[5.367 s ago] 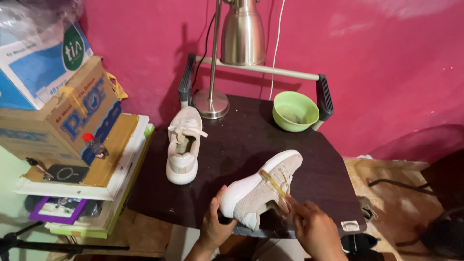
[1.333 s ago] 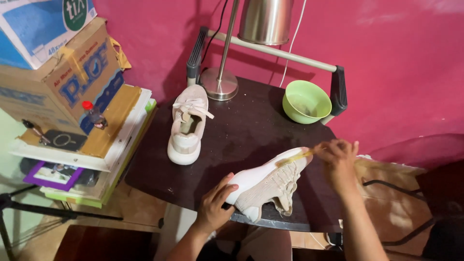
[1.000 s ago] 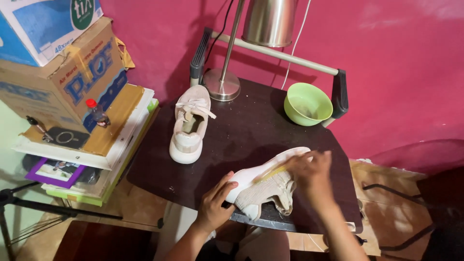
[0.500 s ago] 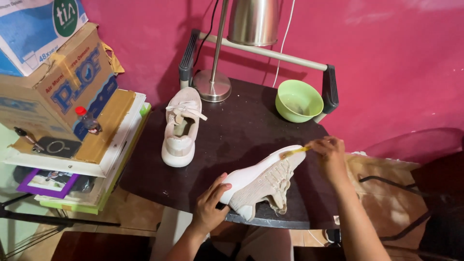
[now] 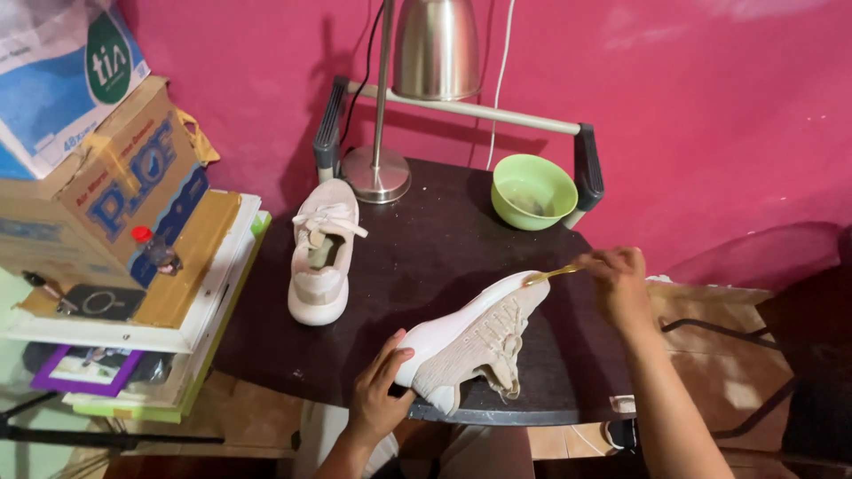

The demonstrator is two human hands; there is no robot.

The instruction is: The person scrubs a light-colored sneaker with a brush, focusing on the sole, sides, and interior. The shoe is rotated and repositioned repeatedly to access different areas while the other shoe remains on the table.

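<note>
- beige shoe (image 5: 475, 341) lies on its side at near edge of dark table (image 5: 426, 257); its far side is hidden.
- left hand (image 5: 380, 390) clasps the heel end, fingers curled.
- right hand (image 5: 621, 279) pinches a yellow brush (image 5: 552, 274) at the toe; bristles too small to make out.
- second shoe (image 5: 321, 253) upright, well apart.

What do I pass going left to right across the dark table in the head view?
Upright shoe → lamp base → left hand → tilted shoe → green bowl → right hand holding a yellow brush.
</note>
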